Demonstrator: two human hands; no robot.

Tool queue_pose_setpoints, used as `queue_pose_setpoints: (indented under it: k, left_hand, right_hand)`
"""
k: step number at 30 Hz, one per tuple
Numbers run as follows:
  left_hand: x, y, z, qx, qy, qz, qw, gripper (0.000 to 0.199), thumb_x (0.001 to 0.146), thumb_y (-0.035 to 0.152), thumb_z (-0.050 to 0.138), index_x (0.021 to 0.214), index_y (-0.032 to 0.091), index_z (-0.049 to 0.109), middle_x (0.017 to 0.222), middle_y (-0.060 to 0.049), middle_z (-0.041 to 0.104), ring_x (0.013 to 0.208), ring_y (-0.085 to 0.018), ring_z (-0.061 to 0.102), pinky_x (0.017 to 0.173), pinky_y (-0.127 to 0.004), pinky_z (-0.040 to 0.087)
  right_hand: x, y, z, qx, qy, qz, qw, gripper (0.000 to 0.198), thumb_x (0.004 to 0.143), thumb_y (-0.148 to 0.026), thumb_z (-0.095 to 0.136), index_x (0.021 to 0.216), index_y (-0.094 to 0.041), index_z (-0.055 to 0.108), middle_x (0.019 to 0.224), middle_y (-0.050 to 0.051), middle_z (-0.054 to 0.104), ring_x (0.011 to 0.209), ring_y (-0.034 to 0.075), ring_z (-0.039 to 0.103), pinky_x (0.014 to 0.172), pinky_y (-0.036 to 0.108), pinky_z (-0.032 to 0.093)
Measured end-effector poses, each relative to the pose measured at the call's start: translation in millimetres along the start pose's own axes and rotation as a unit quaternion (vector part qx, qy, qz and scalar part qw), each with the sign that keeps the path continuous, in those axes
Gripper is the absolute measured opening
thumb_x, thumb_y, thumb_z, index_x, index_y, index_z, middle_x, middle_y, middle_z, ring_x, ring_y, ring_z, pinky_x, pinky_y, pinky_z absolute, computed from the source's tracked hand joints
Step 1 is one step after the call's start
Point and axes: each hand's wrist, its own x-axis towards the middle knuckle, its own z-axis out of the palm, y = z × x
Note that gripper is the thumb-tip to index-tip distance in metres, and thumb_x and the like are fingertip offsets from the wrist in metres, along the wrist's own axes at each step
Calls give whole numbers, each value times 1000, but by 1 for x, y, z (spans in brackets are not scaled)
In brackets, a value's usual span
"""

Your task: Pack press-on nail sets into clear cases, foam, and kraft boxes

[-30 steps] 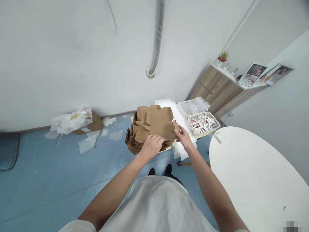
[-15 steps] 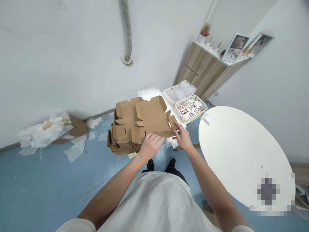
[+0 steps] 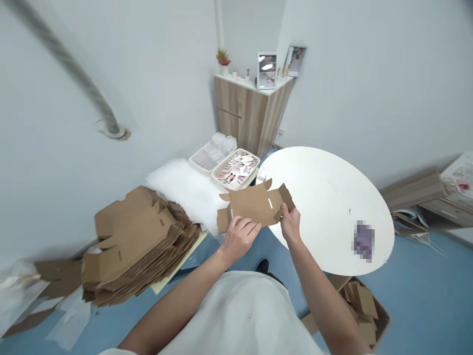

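Note:
Between my two hands is an unfolded brown cardboard box blank (image 3: pixel 251 203), held in the air in front of my body, with its side flaps sticking out. My left hand (image 3: pixel 239 237) grips its near edge, fingers on top and the thumb hidden beneath. Closed on the right end, beside a raised flap, is my right hand (image 3: pixel 290 222), its thumb on the card. To the left, a tall stack of flat cardboard box blanks (image 3: pixel 129 222) rests on a low table.
White foam sheets (image 3: pixel 185 185) lie beside the stack. Behind them sit a basket of printed cards (image 3: pixel 238 167) and a basket of clear plastic pieces (image 3: pixel 212 153). A white oval table (image 3: pixel 325 197) stands at right, a carton of folded boxes (image 3: pixel 364 305) below it. Against the wall is a wooden cabinet (image 3: pixel 244 108).
The box blank has come off the stack with both hands on it. My view and body have turned right, toward the oval table, and the blank's right end flap is now bent up.

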Motion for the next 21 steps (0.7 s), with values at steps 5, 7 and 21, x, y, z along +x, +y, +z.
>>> queue_pose_setpoints:
  k: [5,7,21]
  left_hand:
    - [47,26,31,-23,-10,-99,995,65,73,52,50,127,19,36,129,-15,41,121,-32,32,98,-53,14]
    - [58,26,52,-48,-19,-186,981,79,70,57,50,133,17,25,137,-18,28,125,-34,24,98,-55,14]
    - [89,42,158,-567,-212,-504,617,60,70,48,58,120,21,40,117,-11,55,95,-19,59,74,-29,46]
  right_hand:
    - [21,20,-80,128,95,60,985,43,73,-47,52,106,-19,53,103,6,61,80,17,60,56,28,52]
    - [27,27,-108,154,111,72,979,43,71,-45,54,107,-21,53,106,5,60,81,17,60,56,29,52]
    - [31,70,-213,250,189,116,942,46,70,-45,57,110,-23,50,104,4,62,89,19,60,70,34,51]
